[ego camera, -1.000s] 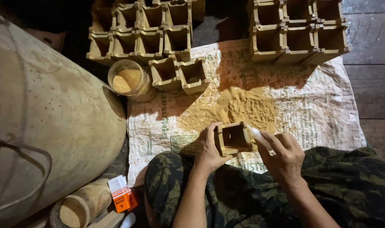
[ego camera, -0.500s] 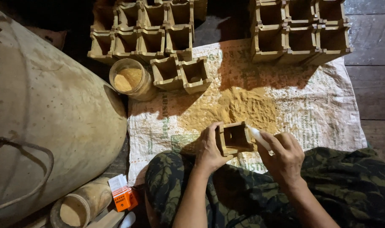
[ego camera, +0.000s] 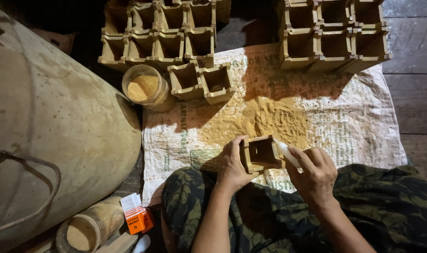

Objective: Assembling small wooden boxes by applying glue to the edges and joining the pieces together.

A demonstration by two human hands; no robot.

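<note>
The left hand (ego camera: 232, 166) is curled around the near-left side of a small square wooden box (ego camera: 261, 153), open at the top, thumb and fingers pressed against its walls so it sits tilted just above the lap. The right hand (ego camera: 314, 175) is closed around a slim white tube (ego camera: 288, 154) whose tip meets the box's right wall; whether anything is coming out of the tip cannot be told. Both hands rest over camouflage-patterned trousers (ego camera: 386, 206).

Just beyond the hands lies a heap of yellow-brown powder (ego camera: 265, 119) on a printed woven sack (ego camera: 354, 126) spread over the floor. Further out, two loose boxes (ego camera: 201, 82) sit beside a jar of the same powder (ego camera: 143, 88), with rows of finished boxes (ego camera: 162, 35) beyond and to the left and another block (ego camera: 335, 35) beyond and to the right. A large pale drum (ego camera: 49, 122) fills the far left, and a small orange carton (ego camera: 137, 218) lies near the left elbow.

Risks, as I judge them: the box is held only by one hand's squeeze — a push from the tube tip could twist it out of the grip and drop it into the powder. Too hard a squeeze on the tube could also smear the wall or the left fingers close by.
</note>
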